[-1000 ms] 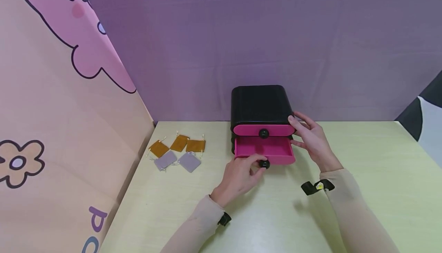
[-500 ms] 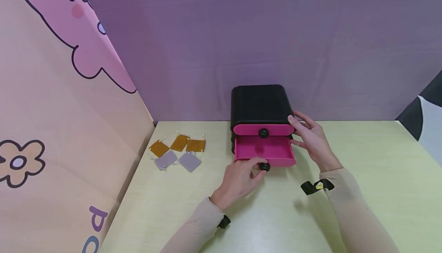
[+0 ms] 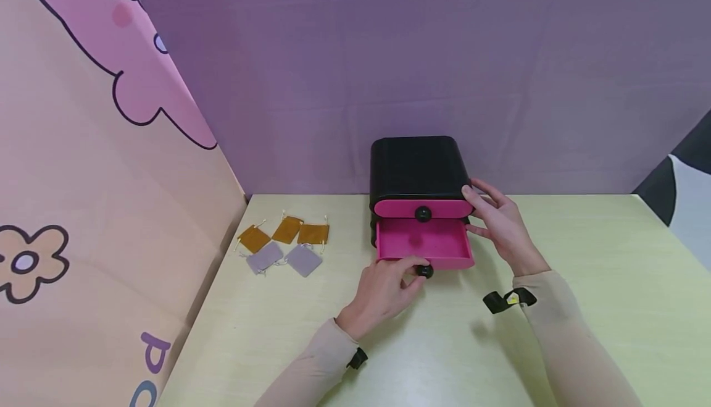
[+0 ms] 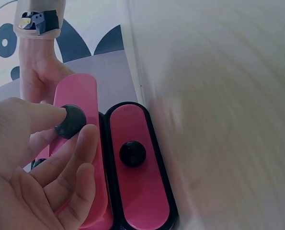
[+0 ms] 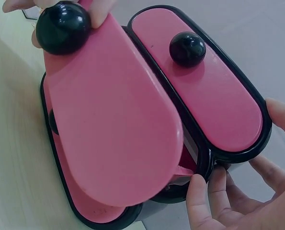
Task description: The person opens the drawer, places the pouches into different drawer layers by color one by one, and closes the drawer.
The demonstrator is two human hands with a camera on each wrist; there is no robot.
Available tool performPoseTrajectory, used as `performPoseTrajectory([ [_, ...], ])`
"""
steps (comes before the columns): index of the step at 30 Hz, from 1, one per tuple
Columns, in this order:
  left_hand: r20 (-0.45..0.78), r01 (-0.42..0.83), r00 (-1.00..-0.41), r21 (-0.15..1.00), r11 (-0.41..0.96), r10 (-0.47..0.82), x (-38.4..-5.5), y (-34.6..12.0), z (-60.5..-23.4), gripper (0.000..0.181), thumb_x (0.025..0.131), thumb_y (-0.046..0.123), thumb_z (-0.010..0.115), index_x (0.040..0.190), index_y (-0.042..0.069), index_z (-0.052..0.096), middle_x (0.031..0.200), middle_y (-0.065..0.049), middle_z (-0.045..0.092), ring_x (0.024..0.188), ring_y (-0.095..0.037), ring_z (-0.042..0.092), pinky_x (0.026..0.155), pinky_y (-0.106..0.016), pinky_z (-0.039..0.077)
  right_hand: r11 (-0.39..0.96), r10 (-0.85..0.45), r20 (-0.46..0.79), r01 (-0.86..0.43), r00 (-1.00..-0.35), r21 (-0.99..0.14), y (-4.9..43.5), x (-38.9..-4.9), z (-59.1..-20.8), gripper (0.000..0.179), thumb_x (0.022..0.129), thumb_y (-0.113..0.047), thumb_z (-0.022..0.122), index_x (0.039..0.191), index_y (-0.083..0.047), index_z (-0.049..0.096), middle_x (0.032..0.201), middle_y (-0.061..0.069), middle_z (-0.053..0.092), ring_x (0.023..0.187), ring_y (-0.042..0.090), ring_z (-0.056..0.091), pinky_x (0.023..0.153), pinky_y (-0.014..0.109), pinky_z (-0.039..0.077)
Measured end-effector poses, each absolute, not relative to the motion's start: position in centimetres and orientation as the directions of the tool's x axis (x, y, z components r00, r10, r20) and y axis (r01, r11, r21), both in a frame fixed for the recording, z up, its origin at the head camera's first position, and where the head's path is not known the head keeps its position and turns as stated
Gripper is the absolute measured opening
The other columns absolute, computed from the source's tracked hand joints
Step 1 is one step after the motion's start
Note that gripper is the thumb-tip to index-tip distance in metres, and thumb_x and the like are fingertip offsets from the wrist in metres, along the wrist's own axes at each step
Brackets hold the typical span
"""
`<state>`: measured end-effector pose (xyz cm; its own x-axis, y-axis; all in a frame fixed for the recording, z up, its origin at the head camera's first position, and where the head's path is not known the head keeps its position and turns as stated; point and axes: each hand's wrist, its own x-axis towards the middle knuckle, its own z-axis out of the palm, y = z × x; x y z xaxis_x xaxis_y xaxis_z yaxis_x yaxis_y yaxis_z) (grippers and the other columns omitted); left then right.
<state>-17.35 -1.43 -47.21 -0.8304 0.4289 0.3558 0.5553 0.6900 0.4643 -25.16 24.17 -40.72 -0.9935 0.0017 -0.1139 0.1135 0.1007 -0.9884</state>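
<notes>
A small black drawer cabinet (image 3: 419,166) with pink drawers stands at the back of the table. Its middle drawer (image 3: 457,264) is pulled well out, and the pink inside is bare. My left hand (image 3: 383,293) pinches that drawer's round black knob (image 3: 425,271) between thumb and fingers. The right hand (image 3: 502,228) holds the cabinet's right side, thumb at the upper front corner and fingers along the side. The top drawer (image 5: 214,96) is closed, its own knob (image 5: 188,49) facing out. Below, the bottom drawer (image 4: 140,191) is closed too; the head view hides it.
Left of the cabinet, several small drawstring pouches lie flat on the table (image 3: 278,345): golden-brown pouches (image 3: 313,234) behind and grey pouches (image 3: 305,261) in front. A purple cloth backdrop (image 3: 444,55) rises behind the table, and a printed panel (image 3: 83,178) borders its left side.
The left hand has drawn the middle drawer slightly farther toward me, mostly between the two earlier frames. The right hand keeps its hold on the cabinet, and the pouches lie as before.
</notes>
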Motion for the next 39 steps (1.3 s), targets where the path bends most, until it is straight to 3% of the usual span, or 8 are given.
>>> performPoseTrajectory([
  [14,0.386,0.577,-0.816,0.492,0.652,0.431,-17.3,-1.7,-47.1,0.030,0.102,0.028,0.073,0.131,0.029,0.072,0.105,0.010,0.082,0.063,0.002,0.065,0.058,-0.013,0.038,0.111,0.004,-0.119,0.119,-0.993,-0.987,24.2,-25.3,-40.8,0.086,0.101,-0.061,0.063,0.171,-0.026,0.027,0.172,0.020,0.029,0.108,0.004,0.061,0.080,0.021,0.062],
  [22,0.370,0.575,-0.818,0.507,0.643,0.440,-17.2,-2.0,-47.0,0.031,0.102,0.027,0.071,0.133,0.028,0.071,0.106,0.008,0.082,0.058,0.007,0.058,0.050,-0.014,0.036,0.091,0.000,-0.112,0.111,-0.994,-0.990,24.3,-25.3,-40.9,0.085,0.100,-0.058,0.065,0.170,-0.025,0.029,0.167,0.016,0.035,0.103,0.001,0.065,0.079,0.022,0.062],
  [28,0.338,0.554,-0.832,0.526,0.645,0.439,-16.9,-2.6,-47.0,0.031,0.104,0.030,0.069,0.135,0.029,0.070,0.110,0.010,0.082,0.063,0.011,0.059,0.059,-0.012,0.041,0.076,-0.003,-0.110,0.110,-0.994,-0.991,24.4,-25.3,-40.8,0.085,0.099,-0.057,0.067,0.170,-0.026,0.031,0.160,0.010,0.040,0.104,0.001,0.065,0.081,0.023,0.062],
  [39,0.334,0.524,-0.852,0.545,0.654,0.404,-16.8,-5.4,-46.9,0.021,0.102,0.023,0.070,0.121,0.021,0.079,0.094,0.008,0.080,0.062,0.008,0.056,0.058,-0.013,0.043,0.123,0.000,-0.104,0.104,-0.995,-0.987,24.3,-25.5,-41.1,0.084,0.101,-0.059,0.063,0.170,-0.026,0.027,0.169,0.018,0.032,0.106,0.002,0.063,0.081,0.021,0.062],
])
